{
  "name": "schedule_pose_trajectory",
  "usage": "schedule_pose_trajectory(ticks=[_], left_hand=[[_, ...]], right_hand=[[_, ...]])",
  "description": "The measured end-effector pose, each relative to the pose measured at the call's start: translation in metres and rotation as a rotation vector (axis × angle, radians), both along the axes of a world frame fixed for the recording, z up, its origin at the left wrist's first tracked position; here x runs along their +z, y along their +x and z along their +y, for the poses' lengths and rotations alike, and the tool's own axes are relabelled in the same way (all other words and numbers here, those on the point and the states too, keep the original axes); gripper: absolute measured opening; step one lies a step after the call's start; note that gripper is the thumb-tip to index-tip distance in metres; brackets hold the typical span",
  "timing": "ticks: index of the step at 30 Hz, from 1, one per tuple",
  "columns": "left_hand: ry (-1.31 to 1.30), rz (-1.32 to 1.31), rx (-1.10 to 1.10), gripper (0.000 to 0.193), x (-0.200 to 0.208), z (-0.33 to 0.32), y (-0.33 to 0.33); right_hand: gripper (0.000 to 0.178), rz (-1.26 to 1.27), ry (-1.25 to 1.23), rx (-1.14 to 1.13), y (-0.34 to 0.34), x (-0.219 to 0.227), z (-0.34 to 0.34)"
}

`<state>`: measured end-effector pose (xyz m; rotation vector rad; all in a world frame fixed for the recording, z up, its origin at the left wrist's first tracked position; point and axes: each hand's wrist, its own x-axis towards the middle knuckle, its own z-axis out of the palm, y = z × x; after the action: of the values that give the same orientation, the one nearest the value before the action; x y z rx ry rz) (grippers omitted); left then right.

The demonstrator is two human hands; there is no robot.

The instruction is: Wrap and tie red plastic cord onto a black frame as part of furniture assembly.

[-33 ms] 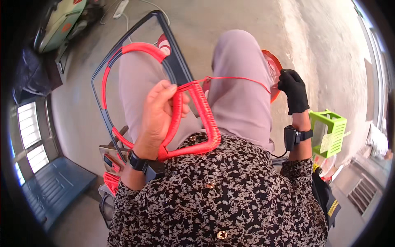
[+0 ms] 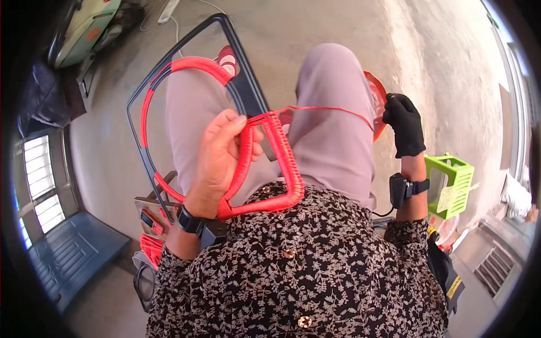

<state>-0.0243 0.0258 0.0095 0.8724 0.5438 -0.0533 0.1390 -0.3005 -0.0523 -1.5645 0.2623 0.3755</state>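
Note:
Bare, my left hand (image 2: 220, 149) is closed on a dark metal frame (image 2: 194, 28) that lies over my left thigh. Its D-shaped end is wrapped tightly in red cord (image 2: 284, 152), and the dark ring beside it has red-wrapped stretches. From the corner near my left fingers a loose red strand (image 2: 321, 107) crosses my right thigh. My right hand (image 2: 403, 124), in a black glove, is closed beside my right knee. A red round thing with an orange rim (image 2: 375, 93) shows partly behind that knee, next to the glove. What the gloved fingers hold is hidden.
A lime-green plastic basket (image 2: 453, 188) stands right of my right forearm. At the left are a blue bench or panel (image 2: 79, 253) and a bundle of red cord (image 2: 151, 248). A white power strip (image 2: 167, 11) with cables lies on the far floor.
Hardly anything differs. The frame, my left hand and my knees appear slightly farther right in view; both hands keep their closed pose.

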Motion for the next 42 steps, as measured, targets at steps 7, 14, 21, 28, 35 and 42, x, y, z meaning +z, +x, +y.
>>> schedule_pose_trajectory(ticks=[7,14,21,28,35,42], left_hand=[[0.006,0.039,0.024,0.009,-0.001,-0.004,-0.001],[0.145,-0.028,0.019,0.022,0.000,-0.020,0.008],[0.200,-0.289,0.023,0.048,0.002,-0.029,0.012],[0.108,-0.203,0.042,0.040,0.000,-0.022,0.012],[-0.166,-0.030,-0.046,0.032,-0.008,-0.017,0.009],[-0.327,-0.069,0.031,0.031,-0.001,-0.016,0.013]], right_hand=[[0.031,0.081,0.096,0.850,-0.029,0.093,0.080],[0.043,0.158,0.530,0.544,0.012,0.012,0.113],[0.023,-0.144,0.164,0.891,-0.008,0.139,0.166],[0.016,-0.340,-0.262,1.149,-0.025,0.129,0.167],[0.018,-0.084,0.068,0.905,-0.006,0.116,0.154],[0.017,-0.172,0.112,0.800,-0.004,0.090,0.152]])
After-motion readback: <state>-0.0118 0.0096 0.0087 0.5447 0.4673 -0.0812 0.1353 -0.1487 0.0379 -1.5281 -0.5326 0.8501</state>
